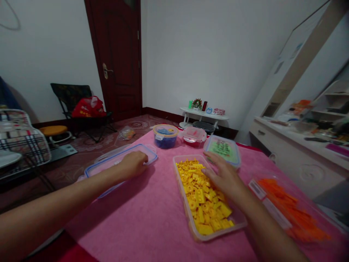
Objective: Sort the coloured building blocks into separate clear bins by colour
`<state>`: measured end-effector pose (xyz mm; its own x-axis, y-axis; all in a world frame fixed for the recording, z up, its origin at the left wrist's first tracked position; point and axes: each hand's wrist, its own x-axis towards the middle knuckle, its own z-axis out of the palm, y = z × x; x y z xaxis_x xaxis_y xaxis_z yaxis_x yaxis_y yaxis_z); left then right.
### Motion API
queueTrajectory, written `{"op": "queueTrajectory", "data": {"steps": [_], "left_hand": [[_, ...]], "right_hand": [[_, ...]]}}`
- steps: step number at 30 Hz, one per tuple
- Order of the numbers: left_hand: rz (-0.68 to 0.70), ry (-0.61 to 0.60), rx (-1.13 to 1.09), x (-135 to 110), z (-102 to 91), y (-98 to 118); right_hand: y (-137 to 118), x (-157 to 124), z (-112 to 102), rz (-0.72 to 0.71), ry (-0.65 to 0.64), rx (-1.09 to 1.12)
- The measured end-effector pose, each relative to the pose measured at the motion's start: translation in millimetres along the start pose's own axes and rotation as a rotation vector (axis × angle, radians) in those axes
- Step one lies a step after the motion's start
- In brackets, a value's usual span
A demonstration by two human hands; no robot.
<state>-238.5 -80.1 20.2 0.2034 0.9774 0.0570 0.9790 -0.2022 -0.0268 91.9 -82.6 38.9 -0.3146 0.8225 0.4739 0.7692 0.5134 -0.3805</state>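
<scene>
A clear rectangular box (188,214) full of yellow toy bricks (203,202) lies open in the middle of the pink tablecloth (147,214). My right hand (225,176) rests on the box's far right rim, fingers stretched out over the bricks. My left hand (133,163) is curled on a blue-rimmed clear lid (109,162) lying flat at the table's left edge.
At the far edge stand a round tub of blue bricks (165,135), a box of red bricks (194,136) and a lidded box of green bricks (223,150). An orange-filled box (291,209) lies at the right. A white cabinet (294,160), chairs and a door stand around.
</scene>
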Motion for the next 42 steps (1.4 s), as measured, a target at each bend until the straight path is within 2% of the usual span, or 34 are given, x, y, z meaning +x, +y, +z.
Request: {"op": "queueTrajectory", "data": {"steps": [6,12,15,19,23,27,30,34,36,38,40,42], "left_hand": [[0.04,-0.029,0.001,2.3,-8.5,-3.5],[-0.07,0.159,0.198,-12.3,-30.0,1.5],[-0.134,0.225,0.256,-17.2,-45.5,-4.8],[-0.259,0.385,0.262,-25.2,-67.8,-16.0],[-0.253,0.52,0.242,-35.5,-79.5,-21.1],[-0.206,0.686,0.153,-50.3,-84.6,-15.5],[-0.178,0.844,-0.029,-66.7,-98.9,-1.0],[-0.285,0.938,-0.579,-78.7,-131.8,25.3],[-0.291,0.871,-0.89,-71.0,-143.0,35.9],[-0.219,0.728,-1.19,-54.0,-143.4,45.0],[-0.116,0.54,-1.44,-32.7,-131.5,55.9],[-0.086,0.376,-1.588,-12.7,-110.4,70.9]], "right_hand": [[-9.1,-7.6,-5.5,0.015,-0.031,0.106],[-12.3,-6.6,-7.8,-0.034,-0.024,0.146],[-14.1,-7.9,-7.5,-0.024,-0.037,0.119],[-13.5,-8.7,-7.4,-0.034,-0.05,0.099],[-13.1,-8.5,-7.2,-0.033,-0.051,0.102],[-16.4,-8.5,-7.8,-0.04,-0.047,0.129],[-22.2,-8.5,-9.1,-0.026,-0.037,0.208],[-39.0,-8.4,-14.4,0.07,-0.017,0.46],[-51.1,-8.6,-21.1,0.093,0.007,0.651],[-61.7,-8.7,-31.3,0.1,0.028,0.839],[-65.3,-8.2,-43.6,0.146,0.058,0.961],[-57.6,-6.7,-55.2,0.232,0.111,0.999]]}}
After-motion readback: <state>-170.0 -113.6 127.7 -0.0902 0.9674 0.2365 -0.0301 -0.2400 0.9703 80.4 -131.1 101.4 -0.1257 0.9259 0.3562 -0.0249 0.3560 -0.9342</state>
